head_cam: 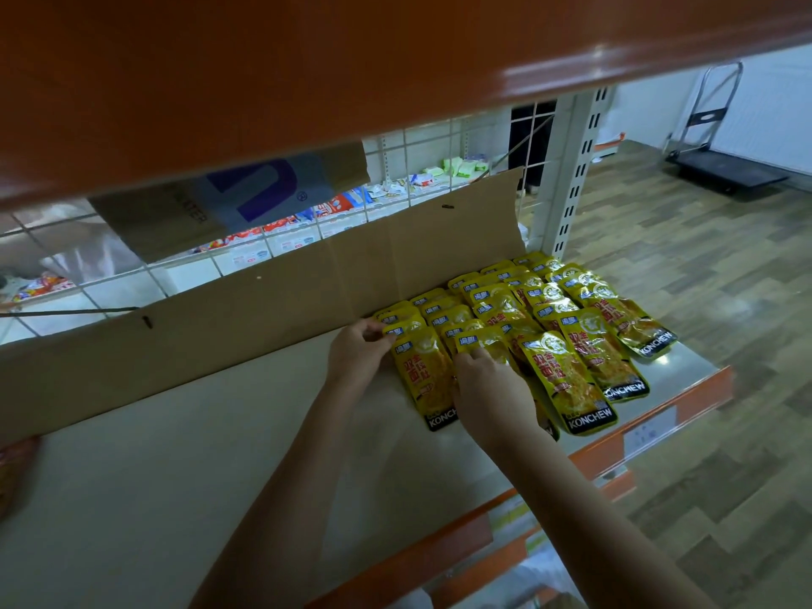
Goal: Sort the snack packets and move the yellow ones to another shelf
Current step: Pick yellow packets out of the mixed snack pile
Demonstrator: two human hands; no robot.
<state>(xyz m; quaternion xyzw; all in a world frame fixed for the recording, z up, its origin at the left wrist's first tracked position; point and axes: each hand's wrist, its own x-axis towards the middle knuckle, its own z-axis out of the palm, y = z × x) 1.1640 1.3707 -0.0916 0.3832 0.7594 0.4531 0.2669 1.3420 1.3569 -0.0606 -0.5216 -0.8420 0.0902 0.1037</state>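
Your left hand (pixel 357 351) pinches the top edge of a yellow packet (pixel 424 380) marked "KONCHEW" at the left of the rows of yellow packets (pixel 571 318) on the shelf (pixel 219 432); your right hand (pixel 485 380) presses curled fingers on the neighbouring packet (pixel 481 342); behind stands cardboard (pixel 263 309).

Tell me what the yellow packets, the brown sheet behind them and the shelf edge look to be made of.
Yellow packets: glossy plastic or foil film, judging by bright glare and crinkles.
Brown sheet: matte cardboard, with fold creases and a plain tan face.
Shelf edge: probably painted metal, smooth orange with a slight sheen.
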